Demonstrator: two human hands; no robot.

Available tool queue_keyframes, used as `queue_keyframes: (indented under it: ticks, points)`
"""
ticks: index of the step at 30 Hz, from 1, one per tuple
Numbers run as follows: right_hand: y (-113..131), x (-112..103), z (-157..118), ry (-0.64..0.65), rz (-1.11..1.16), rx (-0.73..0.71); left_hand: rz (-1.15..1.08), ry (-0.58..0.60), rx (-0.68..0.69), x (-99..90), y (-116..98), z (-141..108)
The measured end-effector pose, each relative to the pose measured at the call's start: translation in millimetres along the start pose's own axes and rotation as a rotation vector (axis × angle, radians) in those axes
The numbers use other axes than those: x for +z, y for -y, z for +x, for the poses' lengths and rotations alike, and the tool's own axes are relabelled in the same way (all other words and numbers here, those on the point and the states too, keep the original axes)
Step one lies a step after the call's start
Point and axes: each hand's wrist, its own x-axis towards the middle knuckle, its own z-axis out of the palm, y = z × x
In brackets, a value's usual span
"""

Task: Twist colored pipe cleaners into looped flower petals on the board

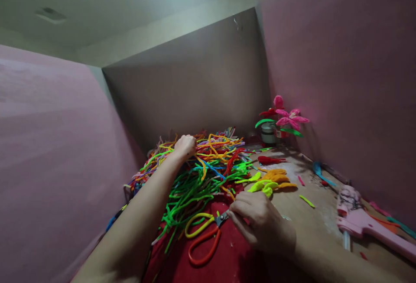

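A big heap of colourful pipe cleaners [195, 183], green in front and orange, red, blue and purple behind, covers the middle. My left hand [186, 146] reaches over its top, closed among the pipe cleaners, fingertips hidden. Lower right, my right hand [260, 218] has curled fingers. An orange pipe cleaner ends beside its knuckles, and what the fingers hold is hidden. Scissors [204, 257] with one yellow and one red handle loop sit on red cloth [240, 259]; their blades point to the right fingertips and are partly covered by them.
Yellow-green [264, 186] and orange fuzzy petals [274, 178] lie right of the heap. A pink glue gun [364, 226] rests on the right. Behind, a pink pipe-cleaner flower [290, 119] stands by a small grey container [268, 133]. Pink and grey walls enclose the table.
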Motion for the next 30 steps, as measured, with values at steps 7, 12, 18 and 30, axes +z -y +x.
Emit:
queue_keyframes:
  ticks: [7,12,18,30]
  points:
    - [4.6,4.1,-1.3,0.039,0.027,-0.001,0.187,0.000,0.005,-11.6,-1.8,-4.9]
    - [0.9,6.5,-1.7,0.027,0.091,0.096,0.243,-0.125,0.131,-31.9,-4.8,-8.3]
    - [-8.5,-7.6,21.3,-0.176,0.468,0.701,0.225,-0.301,0.183,-42.7,5.3,-10.6]
    - [-32.4,14.8,122.3,-0.427,1.256,1.212,0.113,-0.337,0.344,-16.1,-19.3,-59.1]
